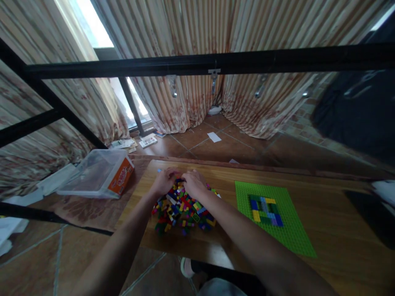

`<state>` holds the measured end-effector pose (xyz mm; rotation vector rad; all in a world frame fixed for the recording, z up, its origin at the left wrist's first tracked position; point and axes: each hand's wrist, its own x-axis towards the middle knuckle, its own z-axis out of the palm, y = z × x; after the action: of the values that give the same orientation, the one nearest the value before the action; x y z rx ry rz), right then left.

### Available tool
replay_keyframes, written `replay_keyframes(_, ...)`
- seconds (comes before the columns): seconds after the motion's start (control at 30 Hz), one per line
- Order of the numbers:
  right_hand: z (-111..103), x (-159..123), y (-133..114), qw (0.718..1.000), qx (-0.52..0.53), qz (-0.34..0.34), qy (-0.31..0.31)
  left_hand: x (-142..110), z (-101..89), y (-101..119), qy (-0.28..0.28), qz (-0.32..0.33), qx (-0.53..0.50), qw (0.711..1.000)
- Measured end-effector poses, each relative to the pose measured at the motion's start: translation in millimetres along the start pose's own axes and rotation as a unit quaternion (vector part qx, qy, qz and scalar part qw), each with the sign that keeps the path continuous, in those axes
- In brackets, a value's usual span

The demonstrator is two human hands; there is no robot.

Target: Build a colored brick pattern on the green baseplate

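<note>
A loose pile of small coloured toy bricks (185,205) lies on the wooden table. At its far side my left hand (165,181) bends its fingers inward over the bricks. Close beside it on the right is my right hand (194,183), fingers bent and drawn together above the pile. Whatever is between the fingers of either hand is too small and blurred to name. Further right lies a green baseplate (296,224), bearing a low rectangular frame of blue, yellow, green and light blue bricks (267,210).
The wooden table (222,172) stretches rightward to a dark flat object (370,213). On the left stands a clear plastic box (92,172) with an orange label. A black metal bar (197,65) crosses beyond the table, before striped curtains (197,28). Papers lie on the tiled floor (182,146).
</note>
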<state>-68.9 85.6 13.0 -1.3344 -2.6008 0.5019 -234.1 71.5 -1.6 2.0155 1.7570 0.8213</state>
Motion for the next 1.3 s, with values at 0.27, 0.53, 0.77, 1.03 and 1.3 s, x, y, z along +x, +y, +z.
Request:
replay_keyframes(0.27, -3.7, -4.7, 1.0, 0.999, 0.014, -0.036, -0.007, -2.1, -2.2, -31.4, 0.086, -0.043, 0.038, 0.995)
replay_keyframes(0.53, -6.8, -8.2, -1.2, 0.998, 0.012, -0.055, -0.007, -4.5, 1.1, -16.5, 0.001, 0.004, 0.007, 1.000)
replay_keyframes(0.77, -13.3, -14.1, -2.2, 0.997, 0.037, -0.066, 0.031, -7.3, -6.2, 0.3, -0.039, 0.002, -0.032, 0.999)
replay_keyframes(1.03, -24.6, -51.3, 1.7, 0.982, 0.121, -0.057, 0.133, -10.8, -11.4, 10.4, -0.024, -0.004, -0.036, 0.999)
replay_keyframes(1.3, -28.6, -136.2, 18.2, 0.938, 0.270, 0.036, 0.212, -57.6, 1.2, 82.8, 0.086, -0.069, -0.125, 0.986)
